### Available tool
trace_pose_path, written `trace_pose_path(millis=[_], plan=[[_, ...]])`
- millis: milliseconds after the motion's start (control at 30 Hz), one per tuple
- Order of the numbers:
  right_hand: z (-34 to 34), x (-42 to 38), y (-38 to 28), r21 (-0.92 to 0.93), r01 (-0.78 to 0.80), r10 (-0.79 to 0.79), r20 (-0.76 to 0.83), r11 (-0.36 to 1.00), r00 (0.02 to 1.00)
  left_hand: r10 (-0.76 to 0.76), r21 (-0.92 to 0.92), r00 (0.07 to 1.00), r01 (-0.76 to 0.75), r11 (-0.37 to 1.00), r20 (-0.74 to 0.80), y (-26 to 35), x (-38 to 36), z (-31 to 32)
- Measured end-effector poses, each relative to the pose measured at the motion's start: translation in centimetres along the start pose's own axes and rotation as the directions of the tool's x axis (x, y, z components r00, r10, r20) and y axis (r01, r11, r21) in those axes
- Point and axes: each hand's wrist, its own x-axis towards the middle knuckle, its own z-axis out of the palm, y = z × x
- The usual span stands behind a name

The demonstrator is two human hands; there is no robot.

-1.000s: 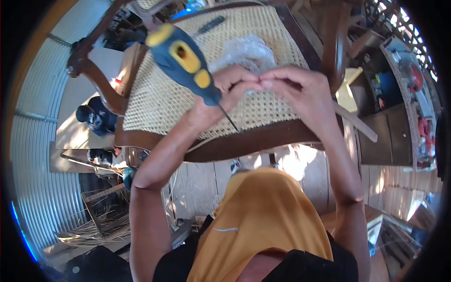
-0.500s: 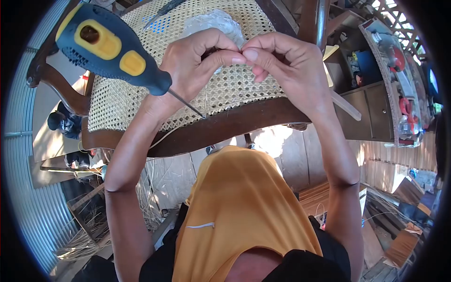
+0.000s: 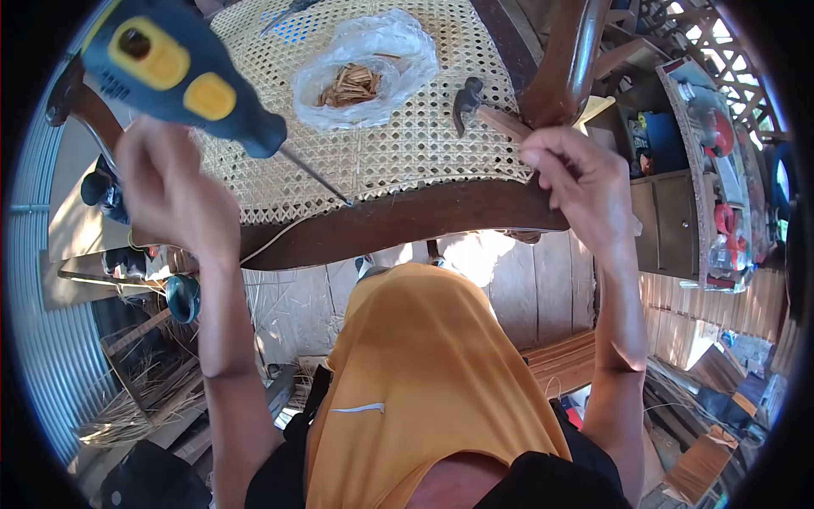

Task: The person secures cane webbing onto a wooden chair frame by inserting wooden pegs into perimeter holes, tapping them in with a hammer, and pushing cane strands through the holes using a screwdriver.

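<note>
A screwdriver (image 3: 212, 89) with a blue and yellow handle stands tilted, its tip at the chair's front rail (image 3: 415, 210), looming close to the camera. My left hand (image 3: 174, 182) is smeared by motion below that handle; its fingers cannot be made out. At the right, my right hand (image 3: 585, 182) has curled fingers over the wooden handle of a hammer (image 3: 468, 106), whose head rests on the woven cane seat (image 3: 441, 157). A clear plastic bag (image 3: 407, 51) lies open on the seat, with small wood slivers (image 3: 352, 85) inside.
A loose cane strand (image 3: 284, 240) hangs over the front rail at left. Another tool (image 3: 292, 13) lies at the seat's far edge. The chair's armrest post (image 3: 564, 68) rises beside my right hand. A cabinet (image 3: 674, 208) stands at right; planks and cane scraps litter the floor.
My hands, pinched together above the seat before, have moved apart: the left toward the left side, the right to the hammer handle. The bag of slivers and hammer head are now uncovered.
</note>
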Motion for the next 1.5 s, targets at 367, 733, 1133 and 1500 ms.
trace_pose_path(millis=[367, 733, 1133, 1500], plan=[[-0.2, 0.6, 0.9, -0.145, 0.175, -0.151, 0.163, 0.974, 0.975, 0.057, 0.328, 0.831, -0.280, 0.902, 0.553, 5.5, -10.0, 11.5], [-0.7, 1.4, 1.0, -0.112, 0.285, -0.243, 0.291, 0.952, 0.926, 0.017, 0.302, 0.782, -0.261, 0.917, 0.623, 4.8, -10.1, 11.8], [0.6, -0.1, -1.0, -0.403, 0.339, -0.293, 0.174, 0.850, 0.940, -0.031, 0.308, 0.779, -0.211, 0.928, 0.626, 5.3, -9.7, 11.9], [0.4, -0.7, -0.7, -0.351, 0.433, -0.389, 0.193, 0.830, 0.901, -0.044, 0.299, 0.780, -0.186, 0.936, 0.624, 4.8, -9.8, 11.8]])
